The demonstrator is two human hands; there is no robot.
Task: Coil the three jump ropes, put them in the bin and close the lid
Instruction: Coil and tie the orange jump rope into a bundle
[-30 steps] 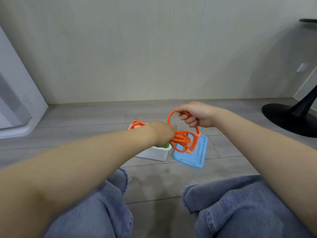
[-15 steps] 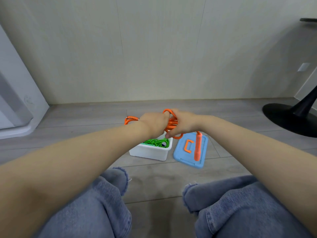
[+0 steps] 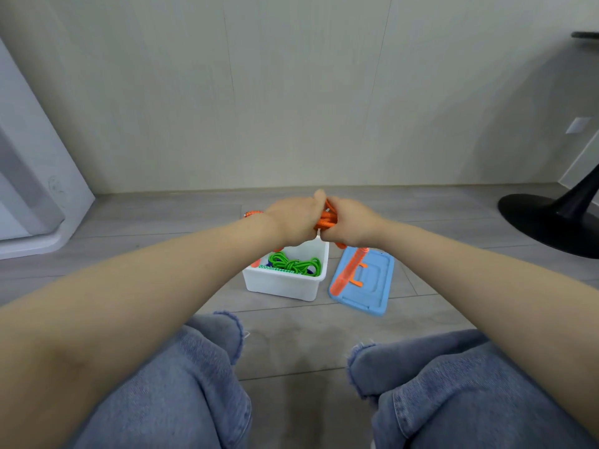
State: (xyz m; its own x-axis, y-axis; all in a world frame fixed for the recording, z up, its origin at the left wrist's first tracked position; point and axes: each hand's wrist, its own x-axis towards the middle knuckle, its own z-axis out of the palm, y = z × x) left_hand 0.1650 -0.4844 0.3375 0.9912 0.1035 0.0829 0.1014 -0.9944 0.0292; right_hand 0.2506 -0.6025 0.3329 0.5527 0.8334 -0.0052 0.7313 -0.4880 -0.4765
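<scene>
My left hand (image 3: 293,220) and my right hand (image 3: 351,223) are pressed together in the air above the bin, both closed on a bundle of orange jump rope (image 3: 325,220). One orange handle (image 3: 351,270) hangs down below my right hand, in front of the lid. The white bin (image 3: 285,283) stands open on the floor, with a coiled green rope (image 3: 295,264) inside and a bit of blue rope beside it. The light blue lid (image 3: 372,286), which has an orange handle clip, lies flat on the floor just right of the bin.
I sit on the grey floor with my knees in blue jeans (image 3: 181,393) at the bottom. A black round stand base (image 3: 547,222) is at the right. A white appliance (image 3: 32,196) stands at the left, and a pale wall is behind.
My hands have come together around the orange rope and risen slightly. The loose loops are now gathered between them, and the handle now hangs below my right hand.
</scene>
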